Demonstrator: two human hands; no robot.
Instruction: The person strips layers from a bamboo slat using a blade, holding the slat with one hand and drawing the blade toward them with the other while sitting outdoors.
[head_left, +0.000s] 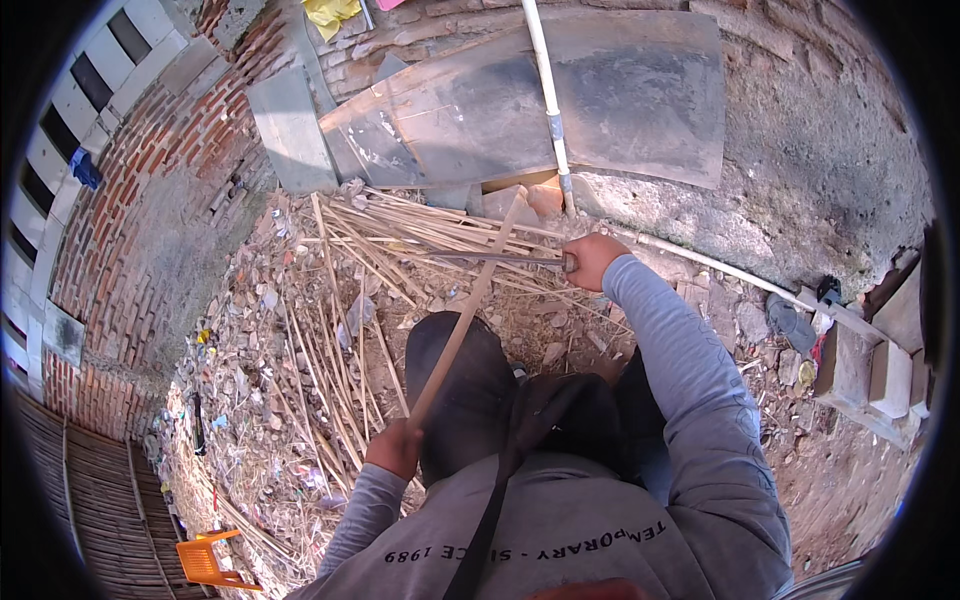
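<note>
Near my left thigh, my left hand (396, 447) is closed around the lower end of a long bamboo strip (452, 352). The strip slants up and away over my knee, its far end above the pile of sticks. My right hand (596, 260) is wrapped round the handle of a long thin knife (500, 259). Its narrow dark blade points left and crosses the upper part of the strip; whether the edge is cutting into it I cannot tell. Beyond and left of my knees, many thin bamboo sticks (380, 232) lie in a loose heap on the ground.
Rubble and litter (255, 385) cover the ground. Large grey sheets (640, 105) lean on the wall behind a white pipe (545, 80). At right are a dark shoe (790, 322) and a wooden box-like piece (868, 375); an orange plastic chair (205, 562) stands lower left.
</note>
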